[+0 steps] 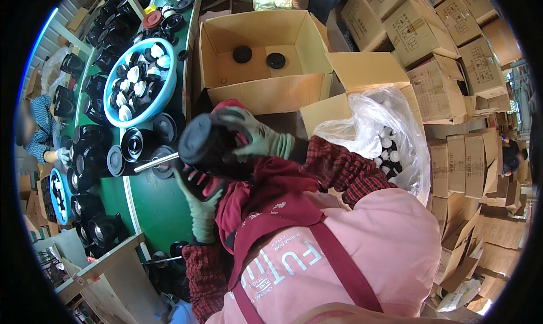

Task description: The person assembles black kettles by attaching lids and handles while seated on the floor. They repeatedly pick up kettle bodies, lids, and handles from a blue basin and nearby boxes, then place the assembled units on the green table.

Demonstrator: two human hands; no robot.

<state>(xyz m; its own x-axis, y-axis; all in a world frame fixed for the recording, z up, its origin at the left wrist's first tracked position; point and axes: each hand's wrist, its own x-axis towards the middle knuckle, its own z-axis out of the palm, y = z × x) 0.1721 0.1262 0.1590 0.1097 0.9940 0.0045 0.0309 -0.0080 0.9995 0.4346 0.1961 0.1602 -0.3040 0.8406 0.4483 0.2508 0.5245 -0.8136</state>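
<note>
A black, rounded vessel with a flat, disc-like end is held in front of my chest, tilted toward the green worktable. My right hand, in a grey-green glove, grips its right side with curled fingers. Below it, my left hand, also gloved, has its dark-coated fingers bent against the vessel's lower side. A thin silver rod sticks out to the left near my left thumb; whether I hold it cannot be made out. On the table beside it lie several black round lids and an open black vessel.
A light-blue basin holds many black-and-white stoppers. Ahead stands an open carton with two black discs inside. Right of it, a clear bag lines another carton of stoppers. Black vessels crowd the green table. A co-worker's checked sleeve shows far left.
</note>
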